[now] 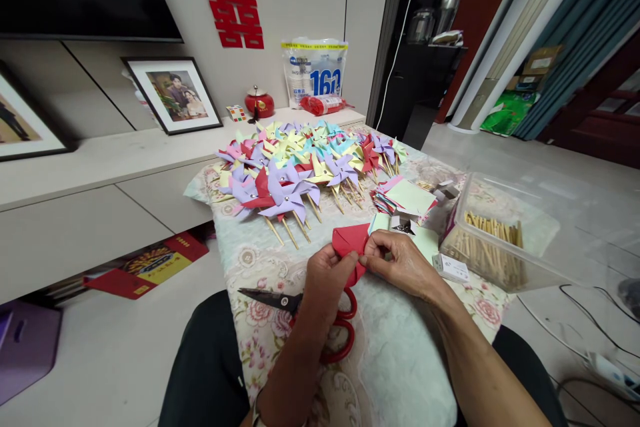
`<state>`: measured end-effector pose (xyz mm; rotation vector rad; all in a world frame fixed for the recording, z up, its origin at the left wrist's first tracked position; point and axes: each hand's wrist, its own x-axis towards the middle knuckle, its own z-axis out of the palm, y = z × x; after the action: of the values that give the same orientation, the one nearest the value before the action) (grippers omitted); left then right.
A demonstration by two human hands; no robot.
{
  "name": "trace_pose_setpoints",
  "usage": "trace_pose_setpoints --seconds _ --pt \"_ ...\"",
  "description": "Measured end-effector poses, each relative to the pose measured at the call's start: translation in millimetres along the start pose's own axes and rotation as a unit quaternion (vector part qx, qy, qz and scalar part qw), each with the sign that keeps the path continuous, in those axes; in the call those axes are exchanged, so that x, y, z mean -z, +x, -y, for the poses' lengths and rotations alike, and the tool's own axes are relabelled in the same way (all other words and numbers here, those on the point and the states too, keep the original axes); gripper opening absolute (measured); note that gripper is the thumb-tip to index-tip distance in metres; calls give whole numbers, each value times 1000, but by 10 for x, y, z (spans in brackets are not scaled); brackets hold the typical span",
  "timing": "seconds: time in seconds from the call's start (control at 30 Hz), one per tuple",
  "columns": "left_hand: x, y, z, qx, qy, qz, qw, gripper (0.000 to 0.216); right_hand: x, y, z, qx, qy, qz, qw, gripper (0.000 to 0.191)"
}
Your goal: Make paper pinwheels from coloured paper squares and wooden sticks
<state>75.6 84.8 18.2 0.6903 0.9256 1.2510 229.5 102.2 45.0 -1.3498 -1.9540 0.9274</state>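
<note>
Both hands hold a folded red paper square (pixel 350 240) above a small table with a floral cloth (pixel 400 347). My left hand (pixel 327 277) pinches its lower left edge. My right hand (pixel 400 260) pinches its right corner. Under my left wrist lie scissors (pixel 280 300) with red handles, blades pointing left. A big heap of finished paper pinwheels (pixel 305 163) on wooden sticks covers the far half of the table. A stack of coloured paper squares (pixel 407 197) lies just beyond my right hand.
A clear plastic box of wooden sticks (pixel 493 247) stands at the table's right edge. A low cabinet (pixel 100 213) with framed photos, a red pot (pixel 259 103) and a plastic pack runs along the left wall. Cables (pixel 595 333) lie on the floor at right.
</note>
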Motion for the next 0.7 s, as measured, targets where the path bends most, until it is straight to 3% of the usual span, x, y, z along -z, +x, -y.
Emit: trace_pose_setpoints --seconds 0.7 --pt "15 7 6 15 3 -2 1000 36 10 19 3 -9 -4 -5 1000 16"
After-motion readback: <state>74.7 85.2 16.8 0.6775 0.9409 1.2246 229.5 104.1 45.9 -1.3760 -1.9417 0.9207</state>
